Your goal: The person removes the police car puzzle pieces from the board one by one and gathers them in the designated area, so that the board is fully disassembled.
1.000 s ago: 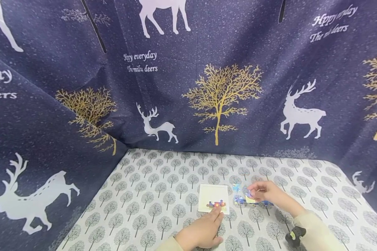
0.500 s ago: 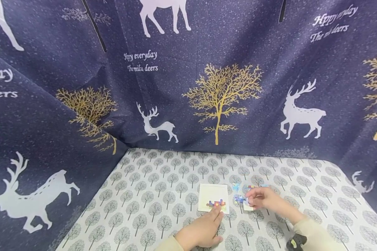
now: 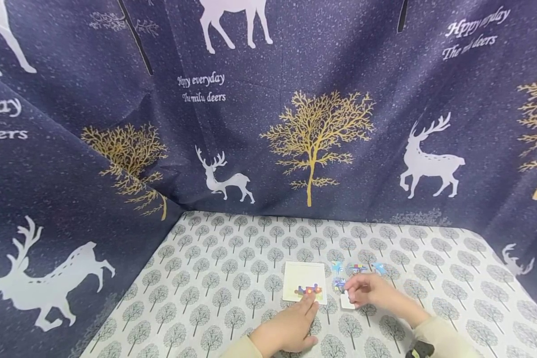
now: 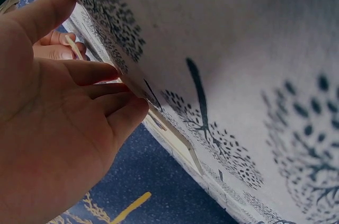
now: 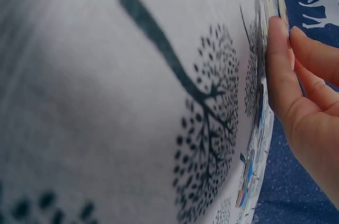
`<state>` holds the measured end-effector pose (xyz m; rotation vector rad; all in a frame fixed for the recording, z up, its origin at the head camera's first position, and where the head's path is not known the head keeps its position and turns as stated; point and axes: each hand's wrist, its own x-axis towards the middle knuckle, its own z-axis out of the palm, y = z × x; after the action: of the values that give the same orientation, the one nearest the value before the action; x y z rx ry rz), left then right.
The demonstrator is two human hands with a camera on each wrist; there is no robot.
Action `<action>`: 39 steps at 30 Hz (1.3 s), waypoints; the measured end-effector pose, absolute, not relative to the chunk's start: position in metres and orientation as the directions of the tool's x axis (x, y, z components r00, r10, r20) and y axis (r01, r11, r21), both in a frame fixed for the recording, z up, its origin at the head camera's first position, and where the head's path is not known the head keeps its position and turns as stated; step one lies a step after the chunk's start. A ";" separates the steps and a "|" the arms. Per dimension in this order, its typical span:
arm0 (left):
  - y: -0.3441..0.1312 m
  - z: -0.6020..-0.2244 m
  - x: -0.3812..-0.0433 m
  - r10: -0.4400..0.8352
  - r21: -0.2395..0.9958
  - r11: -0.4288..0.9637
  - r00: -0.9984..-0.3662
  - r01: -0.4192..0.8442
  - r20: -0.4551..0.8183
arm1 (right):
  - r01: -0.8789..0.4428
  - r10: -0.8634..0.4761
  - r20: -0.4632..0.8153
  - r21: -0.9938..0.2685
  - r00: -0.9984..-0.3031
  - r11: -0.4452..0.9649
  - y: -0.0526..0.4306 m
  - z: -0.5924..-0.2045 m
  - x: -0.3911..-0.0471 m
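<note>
A square cream puzzle tray (image 3: 297, 272) lies on the patterned cloth in the head view, with joined red, purple and yellow jigsaw pieces (image 3: 311, 289) along its near side. My left hand (image 3: 291, 325) rests its outstretched fingers on the tray's near edge; in the left wrist view the tray (image 4: 180, 147) shows just past the fingertips. To the right of the tray, my right hand (image 3: 376, 292) pinches a pale jigsaw piece (image 3: 346, 301) between thumb and fingers. The right wrist view shows that piece (image 5: 282, 4) edge-on; its picture cannot be made out.
Several loose blue jigsaw pieces lie right of the tray: one light blue piece (image 3: 337, 267), a red-and-blue one (image 3: 358, 267), another at the right (image 3: 378, 269), and a darker blue one (image 3: 339, 283) near my right fingertips. A dark deer-print curtain (image 3: 250, 124) stands behind the table.
My right hand has taken a piece from the right-hand group and brought it left and nearer, uncovering pieces behind it. The left hand stays on the tray.
</note>
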<state>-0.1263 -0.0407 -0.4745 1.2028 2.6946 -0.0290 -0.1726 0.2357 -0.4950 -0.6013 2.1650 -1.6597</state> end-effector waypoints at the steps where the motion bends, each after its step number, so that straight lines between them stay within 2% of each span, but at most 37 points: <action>1: -0.041 -0.475 -0.126 0.735 0.062 0.671 -0.653 0.738 -0.181 | -0.122 -0.529 -0.016 -0.967 -0.849 0.224 0.235 -0.496 -0.172; 14: -0.041 -0.477 -0.126 0.727 0.048 0.677 -0.658 0.734 -0.195 | -0.170 -0.564 0.002 -0.954 -0.826 0.246 0.230 -0.497 -0.174; 39: -0.041 -0.478 -0.127 0.735 0.074 0.673 -0.655 0.736 -0.173 | -0.237 -0.503 -0.006 -0.877 -0.864 0.418 0.225 -0.493 -0.174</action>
<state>-0.1268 -0.0409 -0.4783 1.1991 2.6982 -0.0037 -0.1739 0.2248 -0.4933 -0.6448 2.4073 -1.4230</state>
